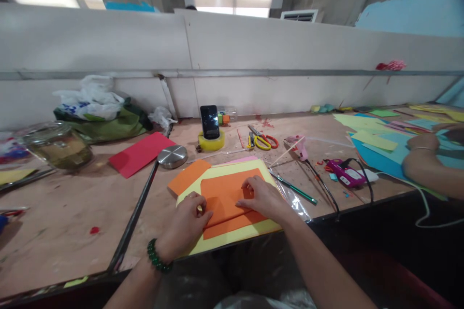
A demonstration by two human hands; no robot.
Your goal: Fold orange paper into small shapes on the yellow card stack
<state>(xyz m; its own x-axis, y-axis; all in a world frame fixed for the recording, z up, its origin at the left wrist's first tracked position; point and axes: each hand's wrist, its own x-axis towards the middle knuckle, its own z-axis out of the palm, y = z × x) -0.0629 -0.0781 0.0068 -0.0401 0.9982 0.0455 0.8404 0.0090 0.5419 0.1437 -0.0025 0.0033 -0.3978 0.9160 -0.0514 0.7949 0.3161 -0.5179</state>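
Observation:
A sheet of orange paper (224, 198) lies bent over on itself in front of me, with a strip of orange showing below its near edge. Under it are sheets of yellow paper (232, 237). My left hand (188, 222), with a green bead bracelet at the wrist, has its fingers curled at the left edge of the orange paper. On the right side of the same sheet, my right hand (263, 196) grips with bent fingers and thumb. Another orange piece (188, 177) sticks out at the upper left of the stack.
Behind the stack stand a phone (210, 121) on yellow tape (211, 141) and scissors (263, 141). To the right lie a green pen (295, 188), a pink glue gun (299, 147) and a purple power strip (346, 173). A red sheet (141, 153) and metal lid (172, 156) are left. Another person's arm (431, 164) reaches in.

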